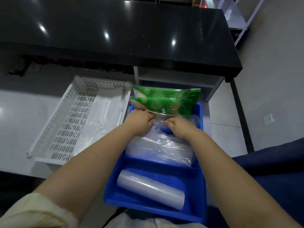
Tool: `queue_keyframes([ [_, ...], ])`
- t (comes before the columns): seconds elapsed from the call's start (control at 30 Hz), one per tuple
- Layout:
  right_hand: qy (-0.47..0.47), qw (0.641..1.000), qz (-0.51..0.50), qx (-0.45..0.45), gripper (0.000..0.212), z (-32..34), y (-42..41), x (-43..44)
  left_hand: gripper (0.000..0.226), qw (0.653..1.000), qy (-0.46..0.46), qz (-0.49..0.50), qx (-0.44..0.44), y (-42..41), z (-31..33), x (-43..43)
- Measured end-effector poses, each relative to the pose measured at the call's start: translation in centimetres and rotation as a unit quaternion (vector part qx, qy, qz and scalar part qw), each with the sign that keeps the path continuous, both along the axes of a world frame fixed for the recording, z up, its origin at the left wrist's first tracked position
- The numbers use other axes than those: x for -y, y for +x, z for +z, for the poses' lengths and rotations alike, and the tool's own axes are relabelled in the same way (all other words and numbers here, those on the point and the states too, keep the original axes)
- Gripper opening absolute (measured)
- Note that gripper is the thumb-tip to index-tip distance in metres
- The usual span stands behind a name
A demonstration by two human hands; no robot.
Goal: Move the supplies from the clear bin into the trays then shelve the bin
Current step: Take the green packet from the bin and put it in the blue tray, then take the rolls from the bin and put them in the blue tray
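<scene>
A blue divided tray point(195, 199) rests on my lap. Its near compartment holds a roll of clear plastic bags point(150, 189). The middle compartment holds a stack of clear plastic bags point(158, 148). Two green packets point(166, 100) stand on edge at the tray's far end. My left hand point(139, 120) and my right hand point(180, 125) are both closed on the far edge of the clear bag stack, just below the green packets. A white perforated tray point(69, 119) lies to the left with clear plastic in it.
A long black glossy counter point(115, 30) runs across the back. A grey shelf unit point(177, 78) stands under its right end. White metal shelving point(246, 17) is at the far right. A dark blue seat edge point(271, 162) is on my right.
</scene>
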State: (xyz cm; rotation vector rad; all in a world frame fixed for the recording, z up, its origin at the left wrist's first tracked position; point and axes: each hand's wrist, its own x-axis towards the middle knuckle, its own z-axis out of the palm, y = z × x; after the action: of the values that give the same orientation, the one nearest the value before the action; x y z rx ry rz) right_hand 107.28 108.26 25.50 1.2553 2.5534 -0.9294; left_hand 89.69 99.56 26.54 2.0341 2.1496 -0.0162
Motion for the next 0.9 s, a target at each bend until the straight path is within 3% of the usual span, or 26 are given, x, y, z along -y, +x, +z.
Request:
queue_keyframes([
  [0.23, 0.059, 0.998, 0.029, 0.024, 0.033, 0.7, -0.9, 0.1, 0.031, 0.998, 0.043, 0.034, -0.020, 0.2, 0.2, 0.2],
  [0.43, 0.176, 0.984, -0.013, 0.030, 0.028, 4.1, -2.3, 3.0, 0.038, 0.992, 0.116, 0.039, -0.015, -0.7, 1.7, 3.5],
  [0.57, 0.226, 0.973, 0.031, -0.046, 0.035, 7.7, -6.5, 6.6, 0.034, 0.977, 0.191, 0.089, -0.012, -3.5, 4.6, 7.1],
  [0.73, 0.263, 0.952, 0.111, -0.111, 0.034, 10.3, -14.9, 14.2, 0.027, 0.943, 0.270, 0.192, -0.029, -9.8, 7.2, 15.8],
  [0.9, 0.285, 0.922, 0.183, -0.188, 0.032, 10.9, -25.4, 25.9, 0.029, 0.901, 0.274, 0.325, -0.083, -19.2, 8.1, 30.3],
])
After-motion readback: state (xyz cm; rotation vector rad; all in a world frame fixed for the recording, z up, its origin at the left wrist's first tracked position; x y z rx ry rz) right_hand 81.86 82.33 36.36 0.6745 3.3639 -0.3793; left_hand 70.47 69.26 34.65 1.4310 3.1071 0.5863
